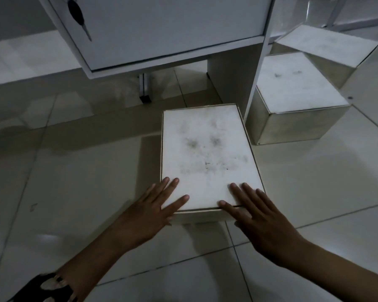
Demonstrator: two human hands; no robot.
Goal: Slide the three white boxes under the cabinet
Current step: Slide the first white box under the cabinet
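two hands on a white box before a cabinet

a dim room with a glossy pale tile floor point(79, 192) fills the frame. a white cabinet point(162, 31) hangs across the upper centre, a dark key point(76, 16) in its side at upper left. at centre a smudged white box point(207, 158) lies on the floor, its far end just at the cabinet's open underside. the left hand point(148, 212) and right hand point(262, 219) press flat on its near corners, fingers spread. two more closed white boxes point(292, 97) sit at upper right, one point(327, 45) stacked askew.
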